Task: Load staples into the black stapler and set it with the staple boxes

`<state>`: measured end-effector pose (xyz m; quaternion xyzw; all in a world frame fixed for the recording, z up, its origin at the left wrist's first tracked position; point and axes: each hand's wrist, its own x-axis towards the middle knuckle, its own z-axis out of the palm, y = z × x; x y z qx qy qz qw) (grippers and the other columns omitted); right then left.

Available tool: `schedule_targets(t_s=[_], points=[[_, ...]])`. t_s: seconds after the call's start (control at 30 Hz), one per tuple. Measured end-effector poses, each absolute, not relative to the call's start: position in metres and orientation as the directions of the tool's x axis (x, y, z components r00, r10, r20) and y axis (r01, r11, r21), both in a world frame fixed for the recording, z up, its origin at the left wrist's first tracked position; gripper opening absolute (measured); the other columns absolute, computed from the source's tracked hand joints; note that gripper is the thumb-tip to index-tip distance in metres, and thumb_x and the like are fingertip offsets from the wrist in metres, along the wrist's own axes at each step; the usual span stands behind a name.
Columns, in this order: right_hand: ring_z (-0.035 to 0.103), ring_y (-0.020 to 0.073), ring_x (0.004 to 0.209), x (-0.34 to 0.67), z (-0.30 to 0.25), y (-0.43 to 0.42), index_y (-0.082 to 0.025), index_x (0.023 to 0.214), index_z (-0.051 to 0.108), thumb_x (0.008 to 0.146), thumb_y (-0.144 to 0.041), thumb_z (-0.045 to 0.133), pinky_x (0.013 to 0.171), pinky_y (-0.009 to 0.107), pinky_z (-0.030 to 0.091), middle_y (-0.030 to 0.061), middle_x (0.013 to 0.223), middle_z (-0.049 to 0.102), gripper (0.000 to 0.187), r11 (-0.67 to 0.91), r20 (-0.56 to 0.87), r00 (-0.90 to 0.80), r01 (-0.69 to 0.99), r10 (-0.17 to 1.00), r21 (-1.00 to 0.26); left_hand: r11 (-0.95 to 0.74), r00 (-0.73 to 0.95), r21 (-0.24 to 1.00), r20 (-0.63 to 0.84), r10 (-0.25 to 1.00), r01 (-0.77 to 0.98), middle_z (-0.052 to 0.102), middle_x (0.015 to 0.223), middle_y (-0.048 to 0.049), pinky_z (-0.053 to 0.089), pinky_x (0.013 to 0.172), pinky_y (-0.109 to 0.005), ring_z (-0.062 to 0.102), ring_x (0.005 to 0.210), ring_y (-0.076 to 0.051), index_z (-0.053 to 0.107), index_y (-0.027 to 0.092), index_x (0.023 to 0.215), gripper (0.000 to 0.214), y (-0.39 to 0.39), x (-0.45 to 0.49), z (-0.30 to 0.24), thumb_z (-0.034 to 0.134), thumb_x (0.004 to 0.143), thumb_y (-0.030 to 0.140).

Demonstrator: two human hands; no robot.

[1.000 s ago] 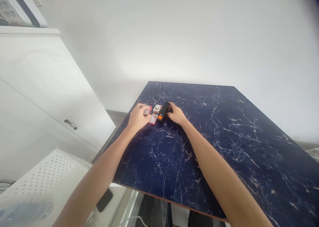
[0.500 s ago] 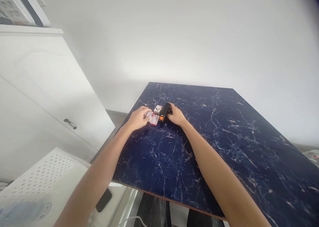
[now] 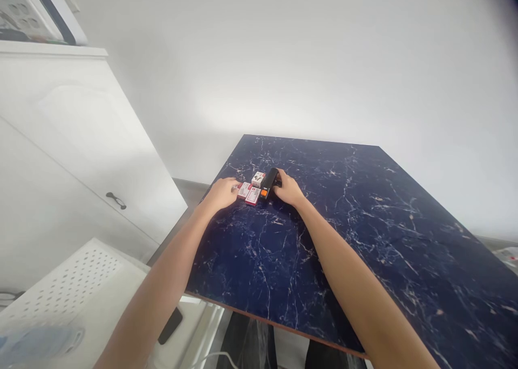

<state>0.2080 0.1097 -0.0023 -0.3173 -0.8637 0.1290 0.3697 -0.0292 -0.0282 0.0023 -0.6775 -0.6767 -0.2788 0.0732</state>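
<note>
On the dark blue marbled table (image 3: 279,261), several small red-and-white boxes lie close together. One white box with a dark picture (image 3: 258,179) is at the back, and two flatter ones, a left box (image 3: 244,190) and a front box (image 3: 253,196), are nearer me. My left hand (image 3: 222,193) is at the left end of this group, its fingers curled round the edge of another red-and-white box (image 3: 235,188) that they partly hide. My right hand (image 3: 288,189) grips the right side of a long black object with an orange button (image 3: 270,182), which lies against the boxes; its fingertips are partly hidden.
A white cabinet (image 3: 81,142) with a dark handle (image 3: 116,200) stands left of the table. Below it are a white perforated surface (image 3: 73,277) and a dark phone-like object (image 3: 170,326). A pale wall (image 3: 299,61) rises behind the table.
My left hand has drawn slightly left, uncovering more of the left flat box. My right hand stays at the black object. The whole view has shifted a little.
</note>
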Motion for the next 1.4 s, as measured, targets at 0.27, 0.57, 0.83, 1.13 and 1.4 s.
schedule_targets(t_s=[0.27,0.57,0.83,1.13,1.4], points=[[0.069,0.0333,0.113,0.208,-0.004,0.111,-0.018,0.139,0.054,0.075,-0.014,0.058,0.099,0.046,0.054,0.0106,0.123,0.073,0.065,0.762,0.557,-0.521,0.452,0.647,-0.463,-0.147,-0.003,0.314,0.431,0.902,0.938,0.062,0.145,-0.0075,0.045,0.113,-0.048,0.059,0.132,-0.034,0.071,0.028,0.129,0.057,-0.029,-0.038,0.003,0.062,0.074,0.017],[0.07,0.0331,0.112,0.208,-0.004,0.111,-0.018,0.136,0.055,0.075,-0.014,0.057,0.099,0.047,0.054,0.0107,0.121,0.074,0.061,0.769,0.568,-0.518,0.446,0.639,-0.459,-0.297,0.064,0.341,0.555,0.829,0.892,0.053,0.153,-0.0074,0.04,0.118,-0.048,0.048,0.141,-0.029,0.061,0.025,0.141,0.063,-0.028,-0.031,0.006,0.054,0.079,0.014],[0.07,0.0344,0.112,0.207,-0.004,0.109,-0.019,0.13,0.058,0.074,-0.013,0.057,0.097,0.047,0.055,0.0099,0.119,0.075,0.056,0.77,0.577,-0.511,0.451,0.638,-0.451,-0.318,0.206,0.308,0.345,0.916,0.897,0.058,0.131,-0.0131,0.047,0.102,-0.051,0.052,0.125,-0.035,0.053,0.025,0.143,0.071,-0.023,-0.013,0.006,0.061,0.073,0.015],[0.07,0.0339,0.112,0.207,-0.004,0.11,-0.019,0.128,0.058,0.074,-0.013,0.057,0.098,0.046,0.055,0.0102,0.119,0.075,0.054,0.762,0.57,-0.507,0.458,0.646,-0.457,-0.369,0.13,0.4,0.511,0.85,0.839,0.055,0.136,-0.0124,0.043,0.109,-0.047,0.05,0.129,-0.031,0.048,0.022,0.145,0.069,-0.043,-0.014,0.02,0.061,0.078,0.015],[0.07,0.0333,0.111,0.208,-0.002,0.109,-0.019,0.126,0.059,0.074,-0.012,0.057,0.098,0.045,0.055,0.0099,0.119,0.075,0.053,0.763,0.57,-0.508,0.452,0.646,-0.463,-0.426,0.272,0.403,0.387,0.881,0.81,0.051,0.147,-0.0121,0.041,0.113,-0.051,0.048,0.136,-0.033,0.048,0.026,0.148,0.075,-0.041,0.003,0.01,0.059,0.075,0.015]])
